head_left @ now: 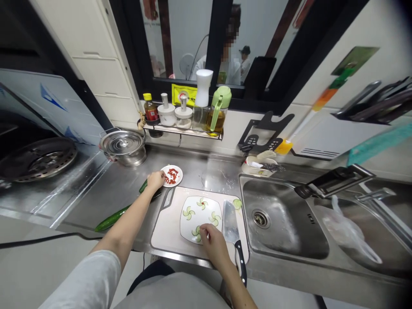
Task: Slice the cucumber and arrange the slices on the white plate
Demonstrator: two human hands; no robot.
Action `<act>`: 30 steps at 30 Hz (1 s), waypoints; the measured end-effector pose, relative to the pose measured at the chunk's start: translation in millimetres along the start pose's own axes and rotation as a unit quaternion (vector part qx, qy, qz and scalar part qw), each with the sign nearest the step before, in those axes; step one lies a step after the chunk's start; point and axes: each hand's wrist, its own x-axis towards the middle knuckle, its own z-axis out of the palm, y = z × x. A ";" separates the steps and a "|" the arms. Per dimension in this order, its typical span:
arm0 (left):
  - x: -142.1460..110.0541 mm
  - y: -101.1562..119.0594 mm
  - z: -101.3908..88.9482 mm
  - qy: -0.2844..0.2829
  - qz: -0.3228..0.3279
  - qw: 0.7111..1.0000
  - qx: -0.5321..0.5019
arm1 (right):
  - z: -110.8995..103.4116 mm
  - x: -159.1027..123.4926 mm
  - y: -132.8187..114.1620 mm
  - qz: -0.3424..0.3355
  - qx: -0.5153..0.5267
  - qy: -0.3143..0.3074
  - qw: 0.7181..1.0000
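Observation:
My left hand reaches to the edge of a small white plate of chopped red pieces. Its fingertips are closed together by them; what they pinch is hidden. On a pale cutting board lies a square white plate with several pinwheels of thin cucumber slices; the far one has a red centre. Over the nearest pinwheel my right hand is curled, thumb and fingers drawn together, contents unclear. A cleaver and a cucumber piece lie right of the plate.
A whole cucumber lies partly under my left forearm. A lidded steel pot stands by the stove. Seasoning jars and an oil bottle fill the wall shelf. The sink is on the right, with a plastic bag beyond.

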 end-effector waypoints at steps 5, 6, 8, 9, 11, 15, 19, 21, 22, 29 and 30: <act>2.0 3.5 7.8 -0.012 0.013 1.000 0.014 | -1.5 -2.5 1.0 0.007 -0.008 -0.006 1.000; 2.7 3.6 8.6 -0.014 0.014 1.000 0.016 | -2.1 -2.3 2.2 0.007 -0.011 -0.005 1.000; 4.6 3.3 8.9 -0.015 0.015 1.000 0.020 | -3.0 -1.7 4.7 0.007 -0.016 0.000 1.000; 5.8 2.9 8.5 -0.014 0.015 1.000 0.022 | -3.2 -1.5 5.9 0.005 -0.019 0.003 1.000; 8.1 1.9 6.9 -0.012 0.016 0.999 0.027 | -3.0 -1.4 7.6 0.002 -0.024 0.006 1.000; 12.2 -0.1 4.2 -0.013 0.031 0.999 0.038 | -2.1 -2.0 8.2 0.003 -0.031 0.004 1.000; 16.6 -2.0 5.1 -0.016 0.043 0.998 0.051 | -1.5 -1.6 5.7 0.004 -0.027 0.001 1.000; 19.0 -3.3 6.1 -0.019 0.045 0.997 0.055 | -1.3 -1.0 4.6 0.003 -0.024 0.002 1.000; 20.1 -3.8 6.5 -0.020 0.047 0.997 0.056 | -1.2 -0.6 4.3 0.002 -0.024 0.002 1.000; 24.5 -5.8 7.1 -0.032 0.072 0.996 0.039 | -1.0 -0.4 7.2 0.006 -0.034 0.001 0.999; 24.9 -5.9 7.4 -0.032 0.072 0.996 0.035 | -1.0 -0.7 7.8 0.007 -0.035 0.001 0.999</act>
